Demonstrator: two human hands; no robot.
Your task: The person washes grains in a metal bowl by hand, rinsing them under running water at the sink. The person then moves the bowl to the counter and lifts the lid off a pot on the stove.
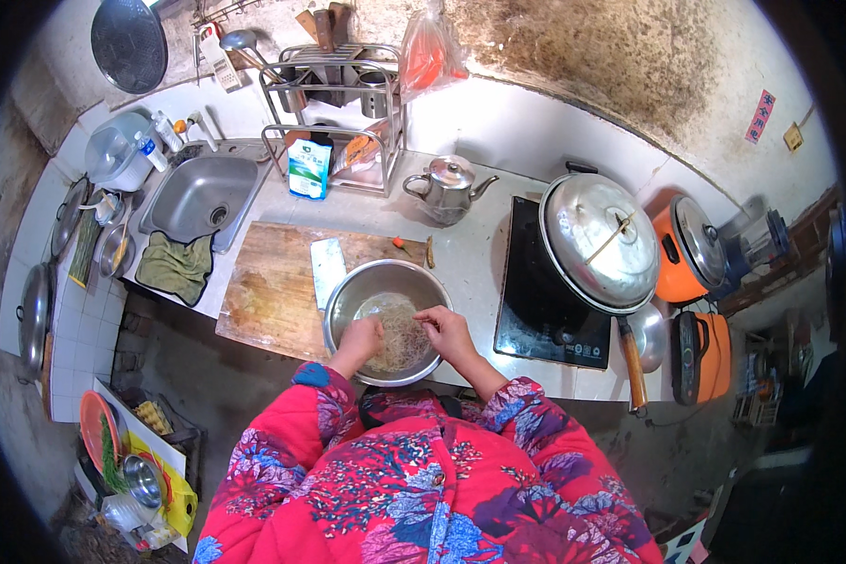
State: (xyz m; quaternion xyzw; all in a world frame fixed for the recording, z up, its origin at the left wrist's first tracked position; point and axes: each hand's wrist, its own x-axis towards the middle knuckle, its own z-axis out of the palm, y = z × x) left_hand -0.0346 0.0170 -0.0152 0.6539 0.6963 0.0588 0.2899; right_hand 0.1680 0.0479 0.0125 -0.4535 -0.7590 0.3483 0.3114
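A stainless steel bowl [388, 271] holds a loose tangle of thin, pale vermicelli-like strands [399, 338]. My left hand [359, 342] reaches over the bowl's left side, its curled fingers closed on some strands. At the right side, my right hand [448, 335] pinches strands between thumb and fingers. The bowl stands at the right front of a wooden cutting board [268, 282], partly overlapping it. Beside the bowl lies a broad cleaver blade [328, 268]; its handle end is hidden. An orange-red pepper [398, 242] rests near the board's back edge.
Right of the bowl, a lidded wok [599, 240] sits on a black induction cooktop [529, 310], its wooden handle [633, 359] jutting past the front edge. Behind are a metal teapot [451, 183] and a utensil rack [331, 127]. A green cloth [175, 266] hangs by the sink [201, 197].
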